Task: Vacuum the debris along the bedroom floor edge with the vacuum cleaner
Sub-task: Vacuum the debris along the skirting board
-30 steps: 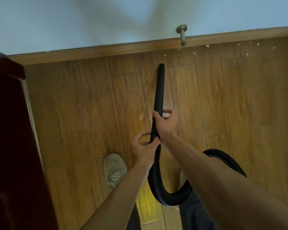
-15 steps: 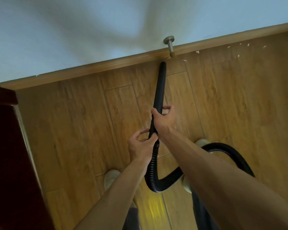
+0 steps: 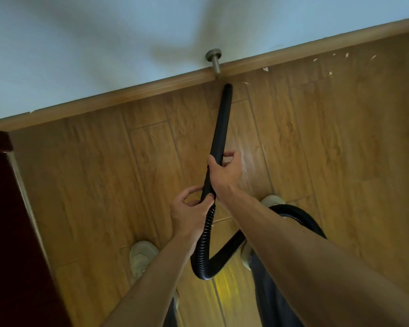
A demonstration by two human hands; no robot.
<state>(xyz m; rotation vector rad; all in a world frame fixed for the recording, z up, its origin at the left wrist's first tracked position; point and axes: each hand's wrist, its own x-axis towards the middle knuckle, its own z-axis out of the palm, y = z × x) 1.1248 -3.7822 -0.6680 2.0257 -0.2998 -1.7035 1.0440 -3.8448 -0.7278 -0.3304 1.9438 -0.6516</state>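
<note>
Two hands are on the vacuum cleaner's rigid black tube (image 3: 220, 128), which runs from the middle of the frame up toward the top centre. Its tip sits just beside the skirting board (image 3: 128, 93), directly below a metal door stop (image 3: 214, 59) that juts out from the pale wall (image 3: 80, 43). I cannot tell whether the tip touches the wooden floor (image 3: 340, 161).

I have the right hand (image 3: 224, 171) wrapped round the tube about halfway along, fingers curled over it. The left hand (image 3: 187, 213) is lower, near the centre of the frame, fingers grasping the joint where the tube meets the ribbed hose (image 3: 204, 234). From there the hose drops, loops at lower centre and climbs away behind my right forearm.

White flakes of debris (image 3: 265, 69) lie along the floor edge to the upper right of the tip. The nearest is just beside it and the rest are strung out toward the right edge of the frame.

Further out, I see a pale left shoe (image 3: 143, 256) at lower centre-left and a right shoe (image 3: 272, 200) partly hidden by hose and arm. A dark red panel (image 3: 10, 232) fills the lower left.
</note>
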